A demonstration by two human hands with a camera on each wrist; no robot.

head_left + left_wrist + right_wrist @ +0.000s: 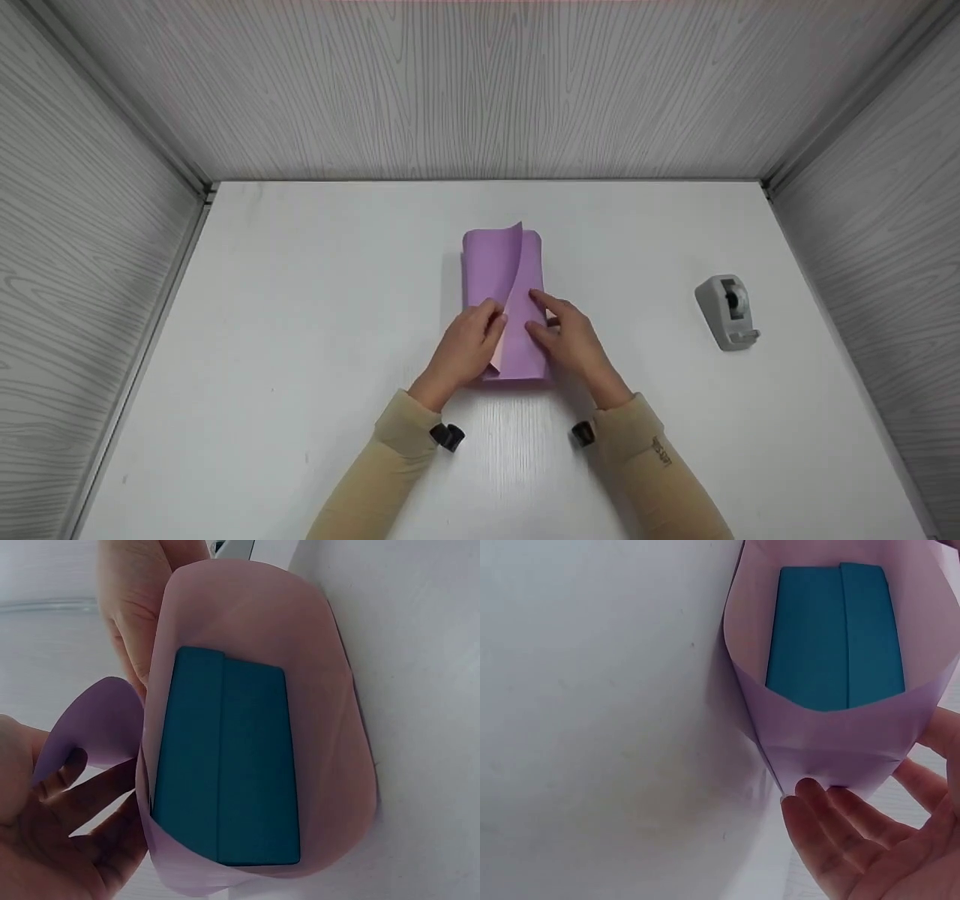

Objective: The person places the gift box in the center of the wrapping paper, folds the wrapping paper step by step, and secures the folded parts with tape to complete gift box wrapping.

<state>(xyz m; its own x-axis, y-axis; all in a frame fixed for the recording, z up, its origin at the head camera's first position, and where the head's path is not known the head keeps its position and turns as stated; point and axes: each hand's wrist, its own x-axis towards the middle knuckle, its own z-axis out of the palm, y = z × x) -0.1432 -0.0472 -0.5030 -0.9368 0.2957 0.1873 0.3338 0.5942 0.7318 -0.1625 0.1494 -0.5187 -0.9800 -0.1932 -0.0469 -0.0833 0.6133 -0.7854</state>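
A sheet of purple wrapping paper [491, 262] with a pale pink inner face is folded around a teal box [259, 765] on the white table. Both wrist views look into the paper's open end, where the box sits inside. My left hand [469, 337] pinches the loose upper flap, which stands up along its edge and curls in the left wrist view. On the opposite side, my right hand [574, 341] rests its nearly straight fingers [817, 832] against the paper. The box is hidden in the head view.
A grey tape dispenser [727, 311] stands at the right of the table [315, 300]. Wood-patterned panels [480, 90] rise at the back and both sides. Small black devices [448, 436] sit at both wrists.
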